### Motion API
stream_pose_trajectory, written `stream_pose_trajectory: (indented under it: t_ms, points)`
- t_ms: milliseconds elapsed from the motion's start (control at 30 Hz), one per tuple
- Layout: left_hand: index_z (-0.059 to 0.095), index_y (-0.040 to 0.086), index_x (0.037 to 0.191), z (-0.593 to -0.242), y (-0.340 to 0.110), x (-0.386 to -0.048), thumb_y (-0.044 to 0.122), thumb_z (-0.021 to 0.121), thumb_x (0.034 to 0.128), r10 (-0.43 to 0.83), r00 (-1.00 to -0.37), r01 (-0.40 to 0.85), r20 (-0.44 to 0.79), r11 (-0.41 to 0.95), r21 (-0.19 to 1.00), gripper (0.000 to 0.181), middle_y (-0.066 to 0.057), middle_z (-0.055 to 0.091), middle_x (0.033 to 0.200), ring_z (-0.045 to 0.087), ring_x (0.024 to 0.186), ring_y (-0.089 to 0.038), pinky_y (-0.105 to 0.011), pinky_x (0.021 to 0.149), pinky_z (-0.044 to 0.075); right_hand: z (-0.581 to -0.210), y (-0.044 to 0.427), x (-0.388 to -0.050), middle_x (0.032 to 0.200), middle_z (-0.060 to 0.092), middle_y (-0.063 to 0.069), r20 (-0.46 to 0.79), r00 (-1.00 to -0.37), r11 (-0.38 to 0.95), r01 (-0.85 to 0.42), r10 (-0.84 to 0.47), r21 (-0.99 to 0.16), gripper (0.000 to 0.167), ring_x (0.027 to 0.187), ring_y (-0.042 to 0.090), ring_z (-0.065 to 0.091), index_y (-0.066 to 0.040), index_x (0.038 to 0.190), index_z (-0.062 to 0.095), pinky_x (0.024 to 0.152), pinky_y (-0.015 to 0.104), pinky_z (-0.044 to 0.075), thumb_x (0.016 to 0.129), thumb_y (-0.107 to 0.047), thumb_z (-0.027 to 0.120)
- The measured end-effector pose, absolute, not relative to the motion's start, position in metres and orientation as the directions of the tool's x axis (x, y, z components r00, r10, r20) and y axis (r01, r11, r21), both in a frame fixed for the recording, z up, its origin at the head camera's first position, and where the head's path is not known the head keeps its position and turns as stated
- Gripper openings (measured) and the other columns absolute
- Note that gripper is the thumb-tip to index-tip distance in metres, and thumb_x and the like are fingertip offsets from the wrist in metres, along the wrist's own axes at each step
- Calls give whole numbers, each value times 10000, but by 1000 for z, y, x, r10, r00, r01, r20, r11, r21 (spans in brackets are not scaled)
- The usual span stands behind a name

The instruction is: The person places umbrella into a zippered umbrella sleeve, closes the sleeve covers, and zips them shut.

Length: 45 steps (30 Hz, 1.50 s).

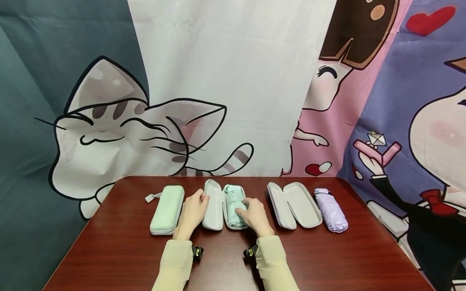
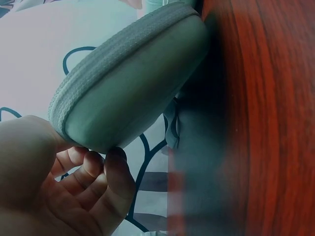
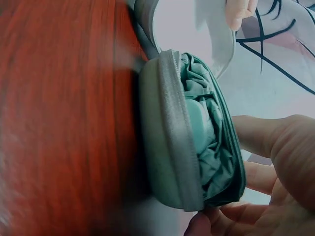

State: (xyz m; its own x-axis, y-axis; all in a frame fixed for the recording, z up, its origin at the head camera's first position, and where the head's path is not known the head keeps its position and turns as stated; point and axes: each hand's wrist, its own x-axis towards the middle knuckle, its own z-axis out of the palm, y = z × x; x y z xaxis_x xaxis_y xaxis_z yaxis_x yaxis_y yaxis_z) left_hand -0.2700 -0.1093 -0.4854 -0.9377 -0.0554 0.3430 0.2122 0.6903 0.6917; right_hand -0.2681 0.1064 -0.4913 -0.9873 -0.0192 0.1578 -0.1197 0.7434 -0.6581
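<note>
An open pale-green zippered case (image 1: 212,205) lies at the table's middle, its lid tilted up on the left. A folded green umbrella (image 1: 234,206) fills its right half. My left hand (image 1: 194,209) pinches the lid's left edge, with curled fingertips against the outer shell (image 2: 133,93) in the left wrist view. My right hand (image 1: 255,215) is at the case's right side: its thumb reaches onto the umbrella, and curled fingers touch the outer edge. In the right wrist view the umbrella's bunched fabric (image 3: 209,142) rises above the zipper rim.
A closed light-green case (image 1: 167,210) with a whitish strap (image 1: 153,197) lies left of my left hand. On the right lie an open whitish case (image 1: 303,205) and a folded lavender umbrella (image 1: 331,211). A printed cloth (image 1: 233,81) hangs behind the brown table (image 1: 218,266).
</note>
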Motion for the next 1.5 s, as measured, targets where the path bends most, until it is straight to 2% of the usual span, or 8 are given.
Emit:
stream_pose_trajectory:
  t_ms: [367,633,1067,1500]
  points:
    - [473,152,739,-487,-108,-272,202,639,948,-60,-945,196,321,681,706,272,27,392,583,450,538,-182,-323,521,364,-499,121,-270,1088,689,122,144,-988,665,-145,-57,-733,385,1045,311,611,-9,1137,684,898,469,458,820,-213,764]
    - [487,156,743,-485,-106,-273,209,649,943,-61,-945,202,321,663,721,263,28,411,595,446,541,-177,-322,530,363,-501,129,-270,982,687,52,133,-990,601,-129,-39,-788,285,888,208,613,-84,1139,699,779,407,475,892,-225,681]
    - [512,137,761,-482,-104,-273,204,647,943,-51,-951,199,305,654,730,237,21,420,608,440,547,-172,-315,531,356,-505,133,-272,1036,671,52,138,-990,574,-120,-12,-810,257,933,226,608,-98,1133,686,809,431,473,909,-223,665]
    - [521,156,767,-482,-104,-271,241,648,944,-59,-957,180,285,652,737,233,19,453,631,462,568,-178,-324,551,371,-505,129,-273,1007,681,54,153,-988,589,-135,-20,-797,249,872,198,614,-77,1126,687,781,404,480,913,-202,654]
